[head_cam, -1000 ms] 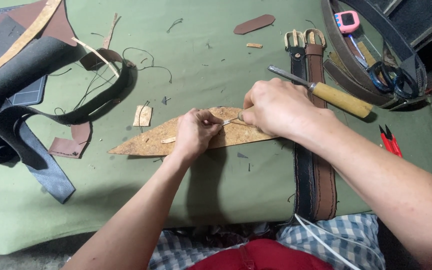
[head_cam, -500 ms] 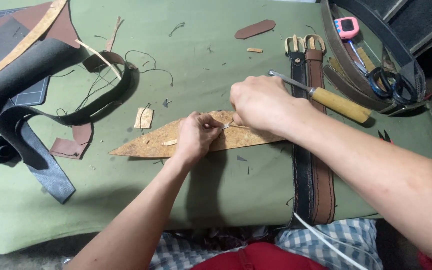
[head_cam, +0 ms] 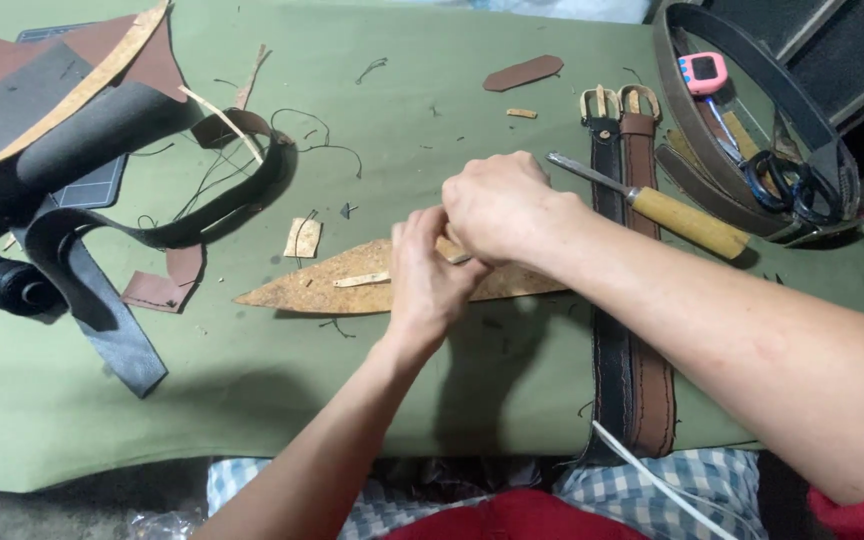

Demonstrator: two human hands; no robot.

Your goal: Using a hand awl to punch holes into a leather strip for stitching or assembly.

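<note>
A long pointed tan leather piece (head_cam: 307, 290) lies flat on the green cloth (head_cam: 252, 400), with a thin pale strip (head_cam: 360, 280) on top of it. My left hand (head_cam: 427, 285) presses and pinches this piece near its middle. My right hand (head_cam: 497, 205) sits just above and behind the left one, fingers closed around a small thin tool. Only a short metal tip (head_cam: 459, 258) shows between the two hands. The right end of the leather piece pokes out under my right wrist.
A wooden-handled awl (head_cam: 677, 218) lies right of my hands, across two belts (head_cam: 637, 350), one black and one brown. Coiled belts, scissors (head_cam: 782, 180) and a small pink device (head_cam: 702, 72) sit far right. Black straps (head_cam: 202, 225), leather sheets and scraps crowd the left.
Both hands have shifted slightly left along the leather piece, and my right hand has closed in over the left hand's fingertips.
</note>
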